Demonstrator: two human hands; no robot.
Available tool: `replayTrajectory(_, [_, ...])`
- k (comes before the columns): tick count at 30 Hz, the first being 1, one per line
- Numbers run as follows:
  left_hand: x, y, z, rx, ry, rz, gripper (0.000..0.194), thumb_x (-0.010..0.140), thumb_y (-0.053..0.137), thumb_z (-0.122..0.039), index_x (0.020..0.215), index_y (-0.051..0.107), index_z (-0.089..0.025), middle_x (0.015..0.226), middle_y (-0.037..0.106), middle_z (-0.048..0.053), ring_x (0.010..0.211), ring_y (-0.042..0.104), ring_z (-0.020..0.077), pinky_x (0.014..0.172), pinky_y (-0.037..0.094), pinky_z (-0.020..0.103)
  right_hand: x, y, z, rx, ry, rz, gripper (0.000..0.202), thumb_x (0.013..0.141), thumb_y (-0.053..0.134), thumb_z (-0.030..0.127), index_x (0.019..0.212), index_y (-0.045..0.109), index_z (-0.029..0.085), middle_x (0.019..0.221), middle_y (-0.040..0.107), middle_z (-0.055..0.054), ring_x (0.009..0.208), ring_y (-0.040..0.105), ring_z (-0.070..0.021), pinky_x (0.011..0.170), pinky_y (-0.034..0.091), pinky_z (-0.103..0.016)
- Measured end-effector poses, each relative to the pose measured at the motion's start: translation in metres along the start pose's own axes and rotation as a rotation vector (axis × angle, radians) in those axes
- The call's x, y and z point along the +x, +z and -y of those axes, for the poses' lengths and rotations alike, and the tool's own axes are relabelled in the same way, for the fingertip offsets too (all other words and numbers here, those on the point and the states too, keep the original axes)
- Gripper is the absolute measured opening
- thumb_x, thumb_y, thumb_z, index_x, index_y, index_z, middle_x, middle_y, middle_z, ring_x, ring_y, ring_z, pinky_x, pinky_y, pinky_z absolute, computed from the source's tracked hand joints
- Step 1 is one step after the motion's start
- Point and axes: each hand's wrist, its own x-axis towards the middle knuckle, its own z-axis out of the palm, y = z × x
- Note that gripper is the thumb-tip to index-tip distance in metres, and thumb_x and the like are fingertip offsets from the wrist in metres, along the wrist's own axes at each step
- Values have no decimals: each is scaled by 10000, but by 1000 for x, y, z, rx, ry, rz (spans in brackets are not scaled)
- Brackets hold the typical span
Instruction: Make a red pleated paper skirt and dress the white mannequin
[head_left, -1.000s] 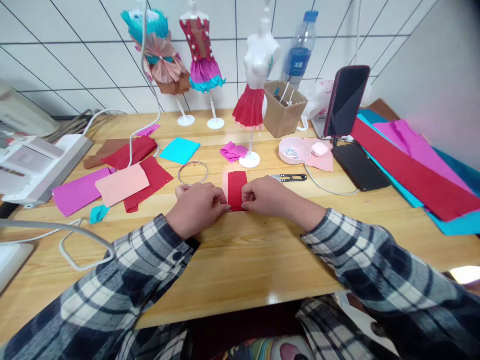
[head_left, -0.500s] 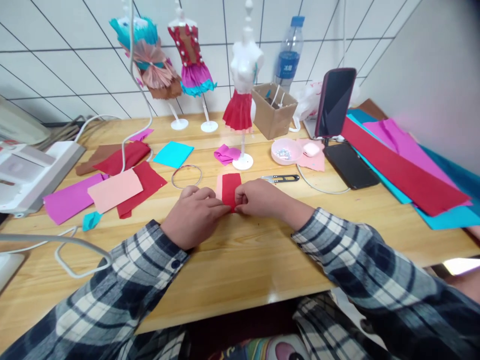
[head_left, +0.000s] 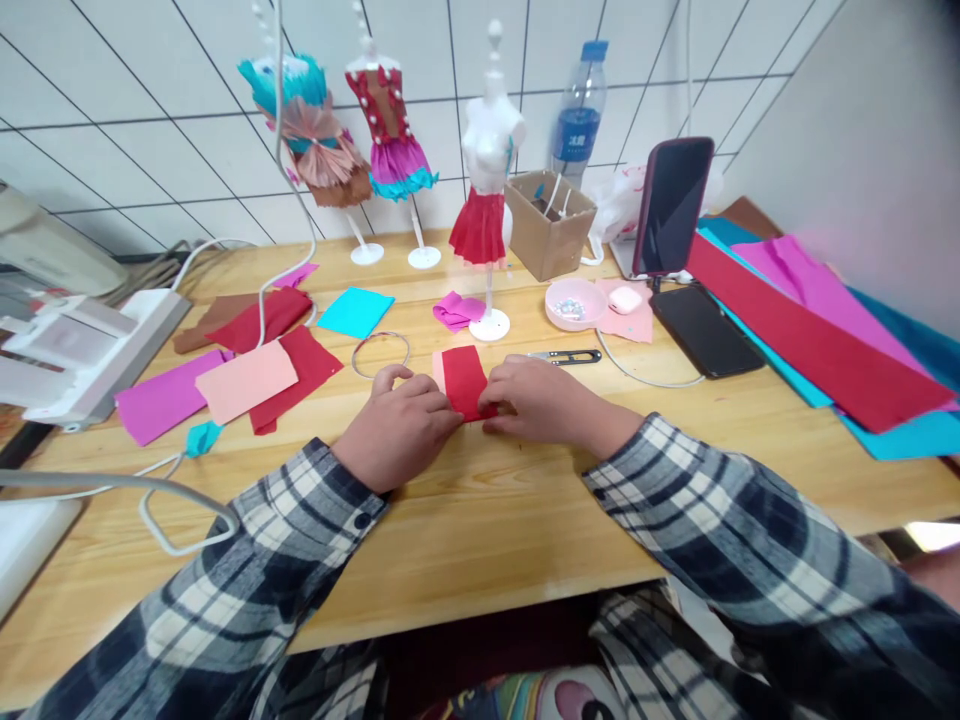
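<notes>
A small red piece [head_left: 463, 378] lies on the wooden table with a pink strip [head_left: 439, 372] showing along its left edge. My left hand [head_left: 405, 422] rests at its lower left corner, fingers together and fingertips on the red edge. At its right side, my right hand [head_left: 536, 402] has its fingers curled and pinched on the red piece's lower right edge. Just behind the right hand lie black-handled thread snips [head_left: 577, 356]. The undersides of both hands are hidden.
Behind stand a mannequin in a red skirt [head_left: 489, 150], two dressed mannequins, a cardboard box [head_left: 550, 225] and a bottle [head_left: 579, 115]. Coloured sheets lie left and right. A pink dish [head_left: 574, 305], phones, a wire ring [head_left: 381, 355], a white machine [head_left: 97, 355] and cables surround the work area.
My right hand has shifted slightly right, and the red piece now shows wider between the hands. The whole view has moved a little, so objects at the left appear further right.
</notes>
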Motion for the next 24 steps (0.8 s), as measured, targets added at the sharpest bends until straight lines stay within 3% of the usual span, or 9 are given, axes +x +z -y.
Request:
replayTrajectory(6, [1, -1, 1, -74, -32, 20, 180, 894, 545, -297, 903, 723, -268, 859, 733, 15, 862, 611, 223, 882, 274, 476, 3, 4, 4, -171, -38, 24, 202, 907, 518, 251, 880, 703, 172, 867, 689, -72, 808, 564, -195, 698, 354, -316])
replayTrajectory(13, [-1, 12, 8, -193, -159, -98, 185, 893, 554, -295, 855, 732, -260, 862, 755, 3, 838, 655, 196, 895, 269, 463, 1, 4, 3, -55, 33, -54, 150, 857, 541, 197, 812, 682, 171, 823, 690, -49, 797, 564, -182, 720, 373, -293])
replayTrajectory(18, [0, 10, 6, -190, -249, -142, 175, 877, 561, -277, 837, 725, -232, 856, 761, 17, 837, 661, 203, 904, 292, 467, 1, 5, 0, 51, 59, -142, 276, 834, 650, 373, 1003, 700, 161, 948, 720, -72, 865, 590, -202, 760, 392, -295])
replayTrajectory(21, [1, 4, 4, -242, -259, -129, 190, 882, 550, -297, 857, 726, -227, 865, 759, 26, 856, 666, 208, 893, 347, 448, 2, 2, 0, 77, 96, -161, 170, 863, 621, 288, 948, 736, 196, 893, 736, -48, 844, 597, -185, 746, 381, -285])
replayTrajectory(24, [2, -18, 3, -379, -310, -99, 222, 888, 538, -345, 896, 716, -213, 881, 754, 27, 830, 670, 188, 778, 452, 348, 2, -18, 10, 218, 159, -149, 126, 840, 635, 221, 883, 754, 213, 811, 734, -10, 749, 595, -140, 685, 377, -253])
